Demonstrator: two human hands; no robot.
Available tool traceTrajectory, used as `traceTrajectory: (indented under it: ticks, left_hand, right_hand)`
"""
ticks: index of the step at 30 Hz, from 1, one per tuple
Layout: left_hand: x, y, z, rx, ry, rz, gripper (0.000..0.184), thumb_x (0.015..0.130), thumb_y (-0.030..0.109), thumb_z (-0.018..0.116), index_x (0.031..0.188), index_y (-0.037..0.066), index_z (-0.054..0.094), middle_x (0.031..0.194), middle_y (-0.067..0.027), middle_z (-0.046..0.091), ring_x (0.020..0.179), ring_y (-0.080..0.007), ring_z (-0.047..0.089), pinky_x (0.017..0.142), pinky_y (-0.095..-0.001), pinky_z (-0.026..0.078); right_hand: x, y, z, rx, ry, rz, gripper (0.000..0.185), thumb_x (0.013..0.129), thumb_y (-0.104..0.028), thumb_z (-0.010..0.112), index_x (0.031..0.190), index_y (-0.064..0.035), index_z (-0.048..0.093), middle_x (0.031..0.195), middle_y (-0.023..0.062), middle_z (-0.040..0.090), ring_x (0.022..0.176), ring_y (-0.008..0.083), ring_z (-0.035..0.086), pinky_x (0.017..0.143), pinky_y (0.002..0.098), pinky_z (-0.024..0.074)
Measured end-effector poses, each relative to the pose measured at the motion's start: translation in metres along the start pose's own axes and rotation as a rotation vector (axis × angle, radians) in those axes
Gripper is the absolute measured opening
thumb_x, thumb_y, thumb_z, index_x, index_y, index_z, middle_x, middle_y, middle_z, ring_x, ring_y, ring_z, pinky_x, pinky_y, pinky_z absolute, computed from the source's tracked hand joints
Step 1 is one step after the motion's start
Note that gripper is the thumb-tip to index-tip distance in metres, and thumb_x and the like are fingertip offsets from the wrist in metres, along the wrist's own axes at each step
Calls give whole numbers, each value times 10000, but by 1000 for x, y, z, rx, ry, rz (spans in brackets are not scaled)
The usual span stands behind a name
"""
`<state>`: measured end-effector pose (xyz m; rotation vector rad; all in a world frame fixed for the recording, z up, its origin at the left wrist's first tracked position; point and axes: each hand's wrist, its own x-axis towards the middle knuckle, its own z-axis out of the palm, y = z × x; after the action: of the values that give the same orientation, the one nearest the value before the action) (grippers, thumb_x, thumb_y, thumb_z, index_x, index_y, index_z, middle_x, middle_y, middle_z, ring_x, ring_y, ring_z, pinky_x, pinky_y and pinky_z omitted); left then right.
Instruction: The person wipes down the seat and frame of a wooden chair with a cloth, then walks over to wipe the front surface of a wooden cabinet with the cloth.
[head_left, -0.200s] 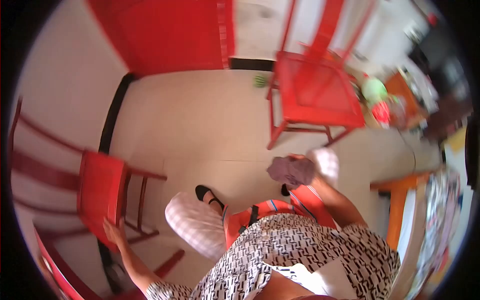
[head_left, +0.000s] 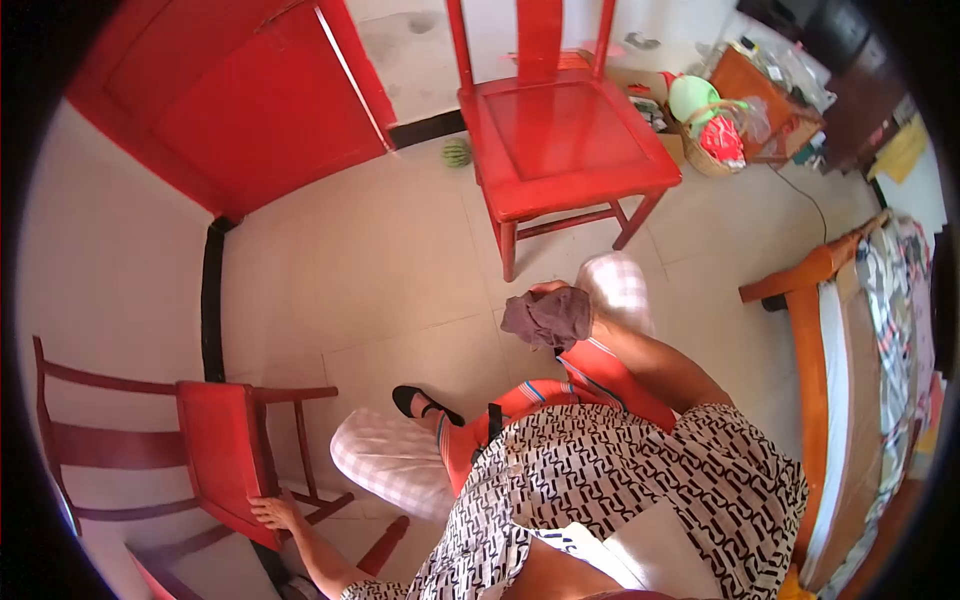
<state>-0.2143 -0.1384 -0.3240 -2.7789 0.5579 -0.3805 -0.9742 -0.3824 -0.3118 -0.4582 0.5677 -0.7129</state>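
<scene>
Head camera, single view: worn on the person's head, facing forward and steeply down. Nearest: patterned shirt (head_left: 620,470), seen from above, bottom centre. Next: left hand (head_left: 277,513), lower left; right hand (head_left: 549,287), right of centre. Farther: upright red chair (head_left: 570,130), top; red door (head_left: 230,110), upper left. Field: wide, round, dark at corners, straight edges bowed.

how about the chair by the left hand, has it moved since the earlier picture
No, not visibly: the chair hides the black skirting about as far from the red door as before; only the view has shifted.
</scene>
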Motion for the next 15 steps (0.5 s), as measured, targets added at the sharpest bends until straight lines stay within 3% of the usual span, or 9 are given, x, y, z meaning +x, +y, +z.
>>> traceTrajectory:
  ticks: [3,5,6,7,8,9,10,12,15]
  left_hand:
    - [29,-1,9,-86,39,-21,1036,793,583,735,1557,109,221,1518,-218,351,1340,-423,431,998,-552,472]
    - [46,8,9,-164,63,74,1026,791,553,751,1552,103,229,1512,-226,349,1323,-419,449,1002,-553,473]
    - [61,17,32,-78,172,331,887,818,402,759,1517,84,315,1405,-198,435,1235,-372,527,928,-456,532]
    - [35,38,-2,-450,95,429,755,840,372,742,1465,82,433,1274,-173,538,1073,-308,602,853,-419,545]
    - [48,65,33,-752,243,693,675,853,350,751,1417,69,508,1142,-124,623,964,-218,631,787,-341,537]
    - [27,95,-12,-1044,-300,658,636,869,326,746,1401,55,527,1079,-105,646,929,-196,638,758,-320,529]
    - [-11,131,-90,-1227,-787,428,597,884,301,741,1385,42,547,1017,-85,670,893,-173,645,729,-300,521]
    - [-45,178,-137,-1406,-955,791,553,922,281,711,1387,30,547,969,-47,670,827,-115,618,671,-264,495]
    - [-71,258,-161,-1371,-682,1040,498,922,211,691,1346,-18,567,1016,-113,713,861,-182,664,797,-317,523]
  right_hand:
    - [6,15,36,393,-191,114,305,1030,-230,439,1086,-18,651,1013,111,719,921,251,701,899,384,554]
    - [12,26,54,357,-242,56,289,1025,-223,445,1059,-29,656,986,93,714,909,237,696,896,379,548]
    - [10,30,56,420,-263,75,282,1023,-217,448,1053,-32,657,977,85,711,908,231,694,894,375,547]
    - [6,31,58,464,-276,77,277,1021,-213,453,1038,-27,658,963,78,707,904,224,692,887,375,548]
    - [1,32,61,508,-288,80,273,1019,-208,458,1023,-22,658,948,70,704,901,216,691,880,375,550]
    - [2,28,62,528,-381,-13,275,1016,-215,455,1024,-22,650,987,79,690,935,224,671,925,385,522]
    - [5,24,65,545,-473,-109,277,1012,-223,452,1025,-22,641,1025,87,676,969,232,652,970,395,495]
    - [17,22,33,346,-336,-357,241,1005,-231,495,1040,-33,628,1089,55,640,975,185,630,938,371,511]
    - [30,-46,112,-42,186,-924,110,991,-139,557,1029,-55,616,979,5,641,901,124,635,785,290,552]
